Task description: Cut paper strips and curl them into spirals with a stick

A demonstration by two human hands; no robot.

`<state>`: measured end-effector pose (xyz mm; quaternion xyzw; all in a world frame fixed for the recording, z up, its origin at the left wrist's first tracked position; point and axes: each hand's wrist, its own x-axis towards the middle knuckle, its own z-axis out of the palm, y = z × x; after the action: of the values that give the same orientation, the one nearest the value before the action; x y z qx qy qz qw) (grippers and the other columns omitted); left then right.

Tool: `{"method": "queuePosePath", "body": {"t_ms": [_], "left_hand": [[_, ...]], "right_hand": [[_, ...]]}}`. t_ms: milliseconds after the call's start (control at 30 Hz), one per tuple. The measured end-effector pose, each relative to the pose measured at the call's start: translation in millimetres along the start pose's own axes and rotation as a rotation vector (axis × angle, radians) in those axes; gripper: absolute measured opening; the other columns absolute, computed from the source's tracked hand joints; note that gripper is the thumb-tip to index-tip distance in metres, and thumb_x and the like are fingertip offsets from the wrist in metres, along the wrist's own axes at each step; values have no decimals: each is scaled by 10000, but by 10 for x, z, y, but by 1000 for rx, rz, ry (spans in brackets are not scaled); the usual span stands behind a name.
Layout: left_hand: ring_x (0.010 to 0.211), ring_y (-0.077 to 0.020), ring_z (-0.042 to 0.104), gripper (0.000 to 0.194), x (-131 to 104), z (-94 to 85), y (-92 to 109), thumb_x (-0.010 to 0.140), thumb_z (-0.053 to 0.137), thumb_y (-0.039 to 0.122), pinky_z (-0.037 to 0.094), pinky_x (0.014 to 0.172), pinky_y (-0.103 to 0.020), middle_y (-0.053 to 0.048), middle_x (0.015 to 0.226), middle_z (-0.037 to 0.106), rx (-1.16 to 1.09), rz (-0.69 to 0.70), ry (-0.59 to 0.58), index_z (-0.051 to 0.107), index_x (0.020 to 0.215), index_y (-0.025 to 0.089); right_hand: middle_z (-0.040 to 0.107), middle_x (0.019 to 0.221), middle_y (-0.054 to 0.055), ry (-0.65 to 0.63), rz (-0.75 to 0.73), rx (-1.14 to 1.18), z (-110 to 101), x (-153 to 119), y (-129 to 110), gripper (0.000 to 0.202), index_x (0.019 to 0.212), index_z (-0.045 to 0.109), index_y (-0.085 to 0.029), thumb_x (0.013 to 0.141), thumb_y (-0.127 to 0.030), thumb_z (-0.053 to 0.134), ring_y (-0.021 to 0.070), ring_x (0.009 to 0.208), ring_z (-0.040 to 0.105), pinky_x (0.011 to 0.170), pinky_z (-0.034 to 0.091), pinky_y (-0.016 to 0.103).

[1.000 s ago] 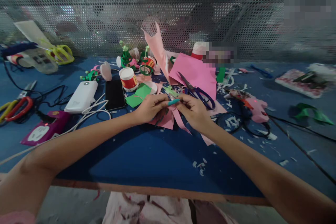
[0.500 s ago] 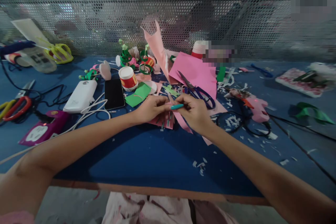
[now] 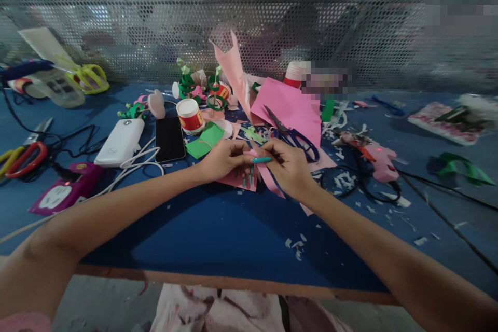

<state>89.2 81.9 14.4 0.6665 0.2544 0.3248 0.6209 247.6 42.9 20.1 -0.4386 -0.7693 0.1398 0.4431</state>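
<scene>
My left hand (image 3: 223, 161) pinches the end of a pink paper strip (image 3: 272, 182) between thumb and fingers. From the other side my right hand (image 3: 288, 165) grips the same strip, its fingertips meeting those of the left. A long teal fingernail (image 3: 262, 160) shows on my right thumb, lying across the pinch. The strip hangs down towards the tabletop, and its upper end is hidden by my fingers. Under my left fingers lies a flat piece of pink paper (image 3: 233, 181). Just behind my right hand rest dark-handled scissors (image 3: 301, 144), on a pink sheet (image 3: 288, 106).
Left of my hands are green paper (image 3: 205, 140), a red-and-white tub (image 3: 190, 116), a black phone (image 3: 170, 139), a white power bank (image 3: 120, 142) and a purple power strip (image 3: 68, 189). A pink glue gun (image 3: 379, 161) with its cord lies right, among paper scraps.
Both hands stay in place at the strip. My fingers have shifted only slightly around the pinch.
</scene>
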Motion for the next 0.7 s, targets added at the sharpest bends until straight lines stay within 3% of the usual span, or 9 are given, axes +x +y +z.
{"method": "queuePosePath", "body": {"t_ms": [267, 433, 567, 700], "left_hand": [[387, -69, 566, 248, 7, -8, -14, 733, 604, 282, 375, 355, -135, 13, 514, 610, -72, 63, -55, 427, 637, 138], [393, -75, 577, 268, 13, -11, -11, 719, 619, 346, 383, 355, -131, 24, 496, 605, -122, 83, -85, 459, 711, 132], [381, -66, 567, 303, 8, -18, 2, 706, 628, 377, 370, 342, -122, 33, 495, 598, -102, 66, -60, 441, 686, 138], [390, -77, 578, 295, -1, -32, 4, 709, 624, 381, 377, 343, -128, 29, 509, 615, -85, 70, -40, 461, 742, 138]], "right_hand": [[394, 498, -43, 20, -20, -38, 4, 8, 28, 255, 582, 421, -181, 806, -276, 495, 73, 438, 351, 447, 269, 216], [433, 522, -18, 25, 23, 63, 20, 4, 98, 378, 648, 465, -186, 875, -447, 314, 107, 478, 415, 474, 311, 238], [432, 532, -8, -24, 63, 84, 7, -1, 92, 481, 657, 503, -173, 849, -556, 285, 116, 495, 421, 481, 318, 251], [475, 561, -2, -110, 98, 143, -13, 15, 81, 446, 658, 511, -166, 826, -553, 365, 112, 524, 451, 489, 343, 247]]}}
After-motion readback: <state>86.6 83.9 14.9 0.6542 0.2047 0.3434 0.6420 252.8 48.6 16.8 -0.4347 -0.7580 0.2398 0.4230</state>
